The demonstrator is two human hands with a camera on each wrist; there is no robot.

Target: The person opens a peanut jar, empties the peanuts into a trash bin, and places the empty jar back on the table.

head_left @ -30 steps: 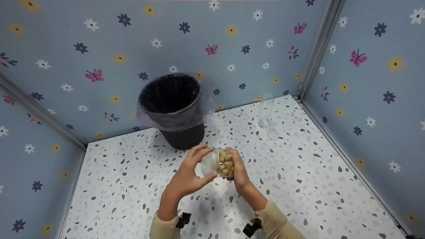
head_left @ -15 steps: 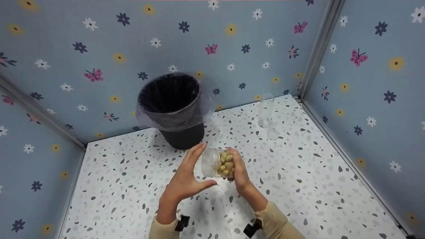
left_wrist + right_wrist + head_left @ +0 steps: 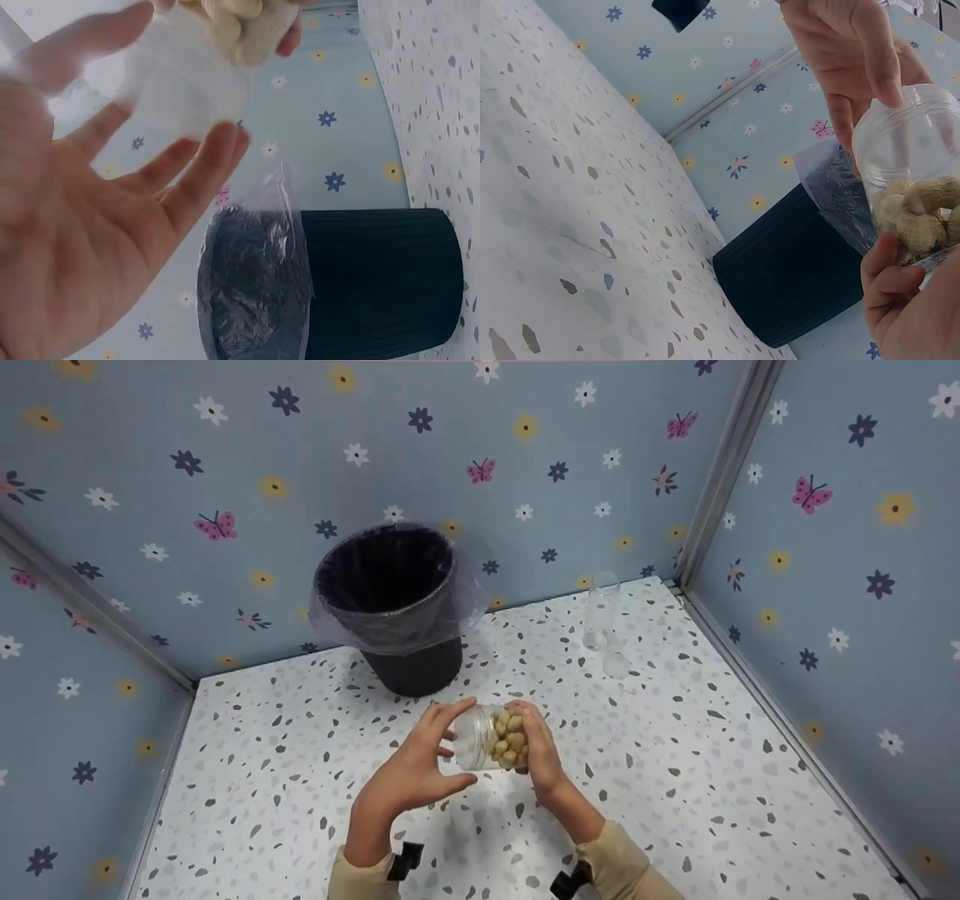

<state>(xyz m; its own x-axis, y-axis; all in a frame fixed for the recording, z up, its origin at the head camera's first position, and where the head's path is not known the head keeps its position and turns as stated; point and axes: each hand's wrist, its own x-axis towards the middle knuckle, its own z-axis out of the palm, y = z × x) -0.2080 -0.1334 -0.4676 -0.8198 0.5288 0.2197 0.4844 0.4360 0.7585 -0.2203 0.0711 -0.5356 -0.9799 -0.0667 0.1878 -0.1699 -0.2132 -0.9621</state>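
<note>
Between my hands a clear jar (image 3: 480, 750) of unshelled peanuts (image 3: 510, 741) lies tilted on its side, above the floor. My right hand (image 3: 544, 754) grips its base end, where the peanuts sit. The clear lid end (image 3: 465, 739) points left. Around that end my left hand (image 3: 412, 769) is spread, thumb below and fingers above and behind. In the left wrist view, the left hand's fingers (image 3: 202, 172) are mostly straight, close to the lid end; whether they touch is unclear. The right wrist view shows the peanuts (image 3: 922, 217) filling part of the jar.
A dark waste bin (image 3: 416, 664) with a plastic liner (image 3: 405, 634) stands behind the hands, against the flowered wall (image 3: 555, 427). Toward the back right corner are a clear cylinder (image 3: 600, 619) and a clear round disc (image 3: 616, 665). The surface is white and speckled (image 3: 675, 780).
My left fingers were on the jar's lid end, spread wider away from it, and have now come back close around it. The right hand keeps its grip; the jar has shifted slightly down.
</note>
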